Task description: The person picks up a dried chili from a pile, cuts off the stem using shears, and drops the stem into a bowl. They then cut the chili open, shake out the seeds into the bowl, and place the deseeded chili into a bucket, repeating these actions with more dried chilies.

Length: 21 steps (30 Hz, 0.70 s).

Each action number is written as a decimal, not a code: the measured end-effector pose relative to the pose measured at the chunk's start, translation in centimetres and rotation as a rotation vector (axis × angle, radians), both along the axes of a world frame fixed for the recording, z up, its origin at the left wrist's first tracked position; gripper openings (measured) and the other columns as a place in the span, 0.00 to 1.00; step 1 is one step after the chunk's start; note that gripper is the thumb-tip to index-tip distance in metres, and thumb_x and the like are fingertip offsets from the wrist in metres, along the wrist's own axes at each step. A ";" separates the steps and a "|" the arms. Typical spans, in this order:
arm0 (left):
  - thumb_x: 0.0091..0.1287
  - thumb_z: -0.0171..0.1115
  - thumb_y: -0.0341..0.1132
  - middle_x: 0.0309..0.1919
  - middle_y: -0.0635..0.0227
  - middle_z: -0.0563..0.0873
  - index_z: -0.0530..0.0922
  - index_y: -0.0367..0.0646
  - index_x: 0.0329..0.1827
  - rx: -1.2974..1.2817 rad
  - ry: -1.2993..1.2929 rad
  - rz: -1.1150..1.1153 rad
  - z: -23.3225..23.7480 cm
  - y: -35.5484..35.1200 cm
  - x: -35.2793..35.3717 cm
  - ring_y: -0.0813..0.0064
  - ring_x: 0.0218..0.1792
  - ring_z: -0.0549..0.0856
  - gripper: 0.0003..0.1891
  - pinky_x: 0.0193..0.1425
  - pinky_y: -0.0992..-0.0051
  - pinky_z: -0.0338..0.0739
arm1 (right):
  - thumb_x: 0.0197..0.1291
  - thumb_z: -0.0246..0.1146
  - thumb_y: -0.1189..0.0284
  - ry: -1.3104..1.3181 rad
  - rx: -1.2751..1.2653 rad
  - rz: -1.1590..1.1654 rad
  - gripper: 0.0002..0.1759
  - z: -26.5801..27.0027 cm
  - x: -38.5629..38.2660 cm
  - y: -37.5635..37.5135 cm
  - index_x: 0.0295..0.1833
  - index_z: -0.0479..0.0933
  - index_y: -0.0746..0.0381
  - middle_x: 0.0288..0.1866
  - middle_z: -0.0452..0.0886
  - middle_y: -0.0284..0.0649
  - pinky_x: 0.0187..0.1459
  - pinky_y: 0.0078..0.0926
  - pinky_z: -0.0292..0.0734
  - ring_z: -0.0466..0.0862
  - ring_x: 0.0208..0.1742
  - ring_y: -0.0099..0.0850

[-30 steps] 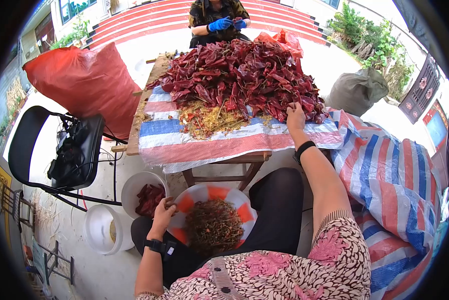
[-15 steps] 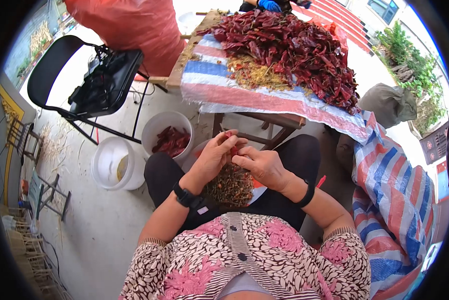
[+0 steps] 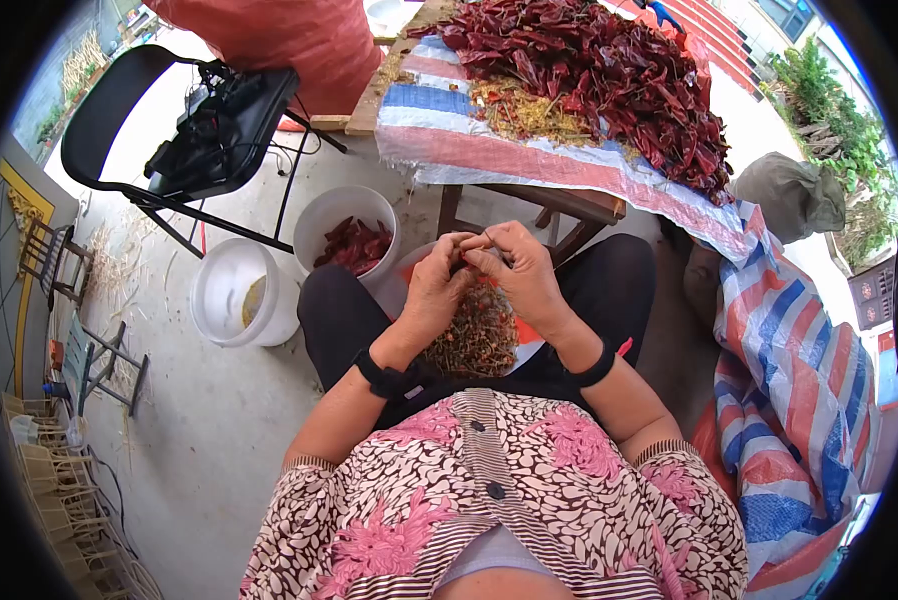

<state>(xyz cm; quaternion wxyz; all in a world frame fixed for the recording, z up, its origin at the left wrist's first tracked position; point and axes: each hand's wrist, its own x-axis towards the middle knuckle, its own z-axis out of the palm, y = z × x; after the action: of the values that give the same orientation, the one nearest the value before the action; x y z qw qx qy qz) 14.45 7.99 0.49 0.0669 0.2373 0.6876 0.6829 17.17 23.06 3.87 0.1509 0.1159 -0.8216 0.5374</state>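
My left hand (image 3: 435, 290) and my right hand (image 3: 521, 275) meet above my lap, with the fingers of both closed in a pinch. Between the fingertips is a dried red chili, mostly hidden; only a bit of red shows. Just below my hands lies a heap of dry chili stems and bits (image 3: 474, 335), with orange and white material showing at its edge. On the table ahead, a large pile of dried red chilies (image 3: 589, 70) rests on a striped plastic sheet (image 3: 509, 170), beside yellowish seeds and scraps (image 3: 529, 110).
Left of my knee stand a white bucket (image 3: 389, 205) holding red chilies and another white bucket (image 3: 209, 320) with something yellowish inside. Beyond them is a black folding chair (image 3: 99, 150). The striped sheet hangs down at right. Another person's blue glove (image 3: 661, 14) shows behind the pile.
Both hands have shifted slightly, my right hand turning its fingers more over the chili, which shows less now. The view has tilted, and the other person's blue glove appears farther right.
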 end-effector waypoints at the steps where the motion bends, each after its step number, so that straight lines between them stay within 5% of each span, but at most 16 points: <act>1: 0.65 0.57 0.20 0.43 0.67 0.83 0.72 0.36 0.56 -0.024 0.057 0.046 0.2 0.0 0.2 0.80 0.45 0.82 0.17 0.49 0.79 0.76 | 0.57 0.67 0.73 0.056 0.029 -0.008 0.09 -0.3 0.1 -0.1 0.45 0.82 0.60 0.41 0.78 0.38 0.41 0.26 0.75 0.80 0.41 0.30; 3: 0.66 0.59 0.24 0.37 0.66 0.85 0.74 0.37 0.53 -0.075 0.167 0.139 0.3 0.2 0.5 0.78 0.38 0.84 0.13 0.41 0.78 0.78 | 0.56 0.67 0.74 0.245 0.265 -0.031 0.09 -0.2 0.8 -0.2 0.43 0.81 0.59 0.41 0.79 0.38 0.38 0.26 0.76 0.82 0.38 0.34; 7: 0.69 0.58 0.28 0.30 0.71 0.82 0.76 0.38 0.48 0.016 -0.292 -0.096 -0.3 -0.2 1.0 0.84 0.27 0.80 0.08 0.31 0.81 0.73 | 0.54 0.66 0.75 0.373 0.465 -0.043 0.09 0.8 1.2 0.1 0.42 0.78 0.58 0.41 0.80 0.38 0.34 0.26 0.78 0.83 0.34 0.40; 9: 0.70 0.58 0.31 0.28 0.73 0.81 0.76 0.39 0.47 0.119 -0.352 -0.174 0.1 0.0 1.4 0.87 0.24 0.77 0.07 0.27 0.82 0.71 | 0.62 0.64 0.71 0.135 0.032 -0.012 0.06 0.4 1.0 0.0 0.41 0.76 0.61 0.34 0.80 0.35 0.29 0.22 0.75 0.82 0.29 0.30; 13: 0.71 0.58 0.32 0.24 0.75 0.78 0.78 0.41 0.42 -0.130 0.096 -0.074 1.6 -0.3 1.8 0.87 0.24 0.76 0.05 0.26 0.82 0.69 | 0.69 0.60 0.64 -0.391 -0.624 0.067 0.11 1.0 1.6 0.0 0.38 0.75 0.62 0.26 0.75 0.29 0.20 0.13 0.64 0.68 0.18 0.14; 17: 0.65 0.60 0.26 0.29 0.56 0.80 0.75 0.38 0.42 -0.295 0.341 -0.078 1.0 -1.1 1.2 0.57 0.27 0.81 0.05 0.32 0.69 0.76 | 0.68 0.60 0.64 -0.573 -0.901 0.114 0.11 1.0 2.1 0.1 0.39 0.75 0.61 0.27 0.76 0.29 0.18 0.12 0.61 0.65 0.16 0.13; 21: 0.62 0.62 0.26 0.31 0.53 0.79 0.74 0.38 0.40 -0.327 0.515 -0.116 1.4 -1.6 1.4 0.51 0.32 0.80 0.07 0.35 0.65 0.75 | 0.69 0.59 0.63 -0.863 -1.208 0.204 0.12 -0.3 1.6 1.7 0.38 0.74 0.61 0.30 0.78 0.31 0.17 0.12 0.60 0.65 0.15 0.13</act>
<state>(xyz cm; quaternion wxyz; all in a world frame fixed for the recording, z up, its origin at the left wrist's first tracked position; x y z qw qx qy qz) 15.86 6.41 1.88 -0.0333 0.4275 0.7679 0.4759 18.75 24.75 3.58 -0.1982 -0.1326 -0.3548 0.9040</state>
